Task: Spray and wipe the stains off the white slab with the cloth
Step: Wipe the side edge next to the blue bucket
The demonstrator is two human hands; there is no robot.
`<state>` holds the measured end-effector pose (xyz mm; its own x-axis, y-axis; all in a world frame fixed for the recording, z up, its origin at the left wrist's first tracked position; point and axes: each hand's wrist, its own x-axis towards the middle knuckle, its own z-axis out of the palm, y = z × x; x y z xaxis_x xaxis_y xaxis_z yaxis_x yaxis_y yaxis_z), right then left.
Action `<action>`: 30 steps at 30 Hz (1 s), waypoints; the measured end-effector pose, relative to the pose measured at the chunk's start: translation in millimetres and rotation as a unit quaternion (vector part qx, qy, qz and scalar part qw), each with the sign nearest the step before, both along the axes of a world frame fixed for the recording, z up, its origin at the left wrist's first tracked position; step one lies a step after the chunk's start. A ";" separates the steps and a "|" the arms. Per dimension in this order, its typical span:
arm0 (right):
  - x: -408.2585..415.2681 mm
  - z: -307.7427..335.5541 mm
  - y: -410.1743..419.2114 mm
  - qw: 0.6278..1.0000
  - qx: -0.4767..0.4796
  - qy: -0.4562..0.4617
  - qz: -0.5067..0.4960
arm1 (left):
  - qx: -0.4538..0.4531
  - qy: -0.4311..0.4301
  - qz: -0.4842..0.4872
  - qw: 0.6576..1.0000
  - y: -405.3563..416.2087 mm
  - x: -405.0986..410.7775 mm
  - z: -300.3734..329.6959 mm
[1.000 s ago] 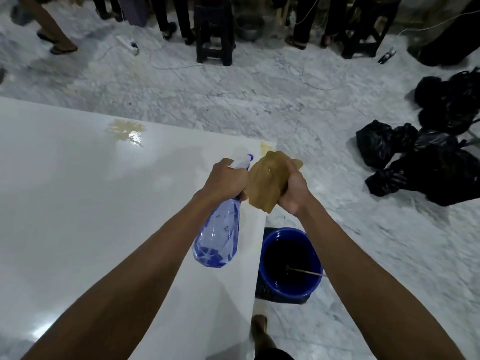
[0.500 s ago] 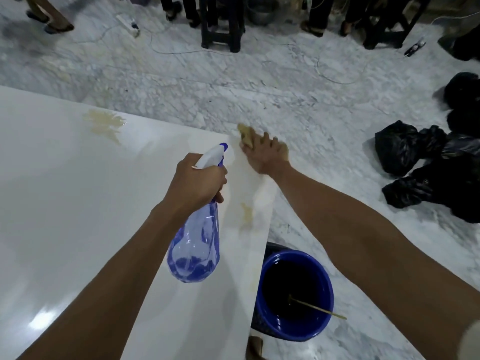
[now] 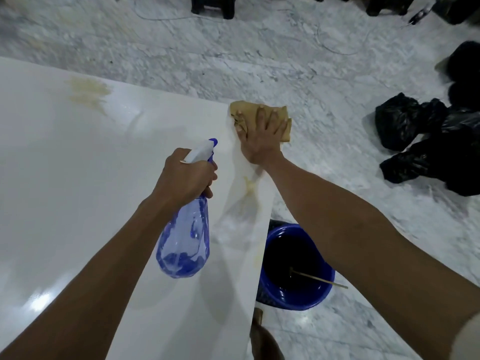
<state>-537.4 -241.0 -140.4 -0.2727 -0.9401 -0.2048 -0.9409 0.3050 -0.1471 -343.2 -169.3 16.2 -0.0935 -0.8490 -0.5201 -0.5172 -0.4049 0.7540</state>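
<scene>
Grey-veined marble floor (image 3: 298, 74) all around, and a glossy white slab (image 3: 65, 178) fills the left and near part of the view, its right edge running from the far corner down toward the viewer. On that far right corner sits the tan cloth (image 3: 246, 110), spread partly over the slab's edge, and the right hand (image 3: 262, 137) is flat on top of it, fingers straight and splayed, pressing it down: an open grip, nothing curled around the fabric. Just near of that hand there's a small yellowish stain (image 3: 249, 183) on the slab close to its right edge, with a pale wet smear around it. A bigger tan stain (image 3: 88, 93) lies well away at the slab's far left side. The left hand (image 3: 187, 178) is up over the slab with its grip clamped round the neck of the spray bottle (image 3: 185, 242), fingers wrapped at the trigger; the white and blue nozzle points toward the far corner, the clear blue body hangs down with a little liquid in the bottom. On the floor just right of the slab's edge stands a blue bucket (image 3: 296, 300) with dark water and a thin stick (image 3: 319, 280) lying across it. Further right, black plastic bags (image 3: 420, 144) are heaped on the floor. Along the far edge, dark stool legs (image 3: 213, 7) and a loose cable (image 3: 166, 18).
</scene>
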 end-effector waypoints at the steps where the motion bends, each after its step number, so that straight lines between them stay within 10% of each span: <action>1: 1.0 0.1 2.9 1.000 0.004 0.001 0.000 | 0.004 0.004 -0.003 1.000 2.4 -0.1 0.0; 30: 92.2 1.1 142.3 0.997 0.029 0.013 -0.064 | 0.029 -0.007 -0.112 0.993 112.7 88.7 -22.8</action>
